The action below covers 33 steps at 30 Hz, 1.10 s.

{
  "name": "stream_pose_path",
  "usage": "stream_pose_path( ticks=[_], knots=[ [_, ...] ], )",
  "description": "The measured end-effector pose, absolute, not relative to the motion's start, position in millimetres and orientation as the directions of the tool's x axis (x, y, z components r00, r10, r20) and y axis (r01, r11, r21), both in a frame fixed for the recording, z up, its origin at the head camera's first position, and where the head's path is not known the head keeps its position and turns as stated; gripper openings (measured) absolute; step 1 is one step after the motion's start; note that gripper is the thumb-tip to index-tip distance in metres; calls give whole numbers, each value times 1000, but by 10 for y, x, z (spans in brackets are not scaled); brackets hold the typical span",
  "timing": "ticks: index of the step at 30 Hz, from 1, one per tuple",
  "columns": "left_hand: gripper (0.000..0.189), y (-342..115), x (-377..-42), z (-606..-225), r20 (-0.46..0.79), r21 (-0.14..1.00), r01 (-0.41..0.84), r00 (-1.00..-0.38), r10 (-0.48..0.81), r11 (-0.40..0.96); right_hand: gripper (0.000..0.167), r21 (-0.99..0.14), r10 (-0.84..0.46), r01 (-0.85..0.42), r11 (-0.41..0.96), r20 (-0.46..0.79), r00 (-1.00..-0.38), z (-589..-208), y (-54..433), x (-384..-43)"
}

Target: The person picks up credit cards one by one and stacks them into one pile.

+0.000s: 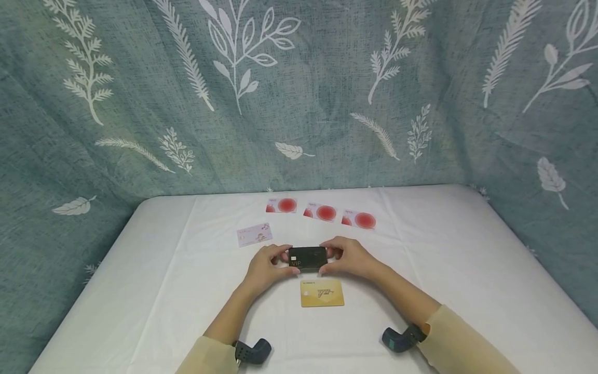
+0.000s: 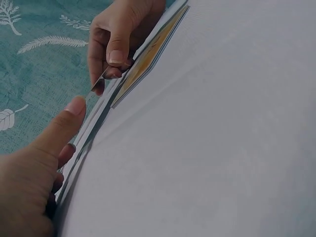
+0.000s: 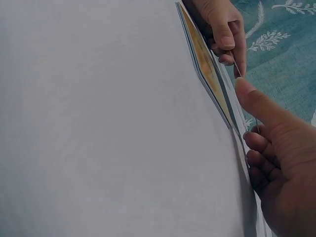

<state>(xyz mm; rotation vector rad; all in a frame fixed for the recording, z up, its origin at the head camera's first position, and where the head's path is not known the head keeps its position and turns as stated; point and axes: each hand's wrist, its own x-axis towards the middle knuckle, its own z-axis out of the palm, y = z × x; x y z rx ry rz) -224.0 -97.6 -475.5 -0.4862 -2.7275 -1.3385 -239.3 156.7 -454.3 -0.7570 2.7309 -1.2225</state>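
Both hands hold a black card (image 1: 308, 257) by its two short ends, a chip and the letters VIP on its face. The left hand (image 1: 268, 267) pinches the left end, thumb at the near corner and fingers at the far one. On the right end, the right hand (image 1: 351, 257) has the same grip. From the left wrist, the card is a thin edge between the left hand (image 2: 37, 173) and the right hand (image 2: 118, 39). Just nearer than the hands, a gold card (image 1: 322, 293) lies flat; from the right wrist, layered edges show under the gold card (image 3: 207, 69).
Along the far side of the white-covered table (image 1: 140, 291) lie three cards with red circles, a left one (image 1: 281, 205), a middle one (image 1: 320, 212) and a right one (image 1: 358, 219). A pale purple card (image 1: 254, 235) lies beyond the left hand. A patterned green curtain (image 1: 327, 135) hangs behind.
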Motion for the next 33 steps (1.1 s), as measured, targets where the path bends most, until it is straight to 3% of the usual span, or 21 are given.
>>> stream_pose_path(
  ticks=[25,33],
  knots=[
    [63,-977,-2059,-4775,204,741,348,-931,301,575,59,-703,-487,-420,574,119,-865,-4530,1639,-2167],
    [63,-950,-1973,-4751,225,721,374,-923,314,584,58,-675,-521,-490,552,180,-834,-4560,1686,-2104]
  ],
)
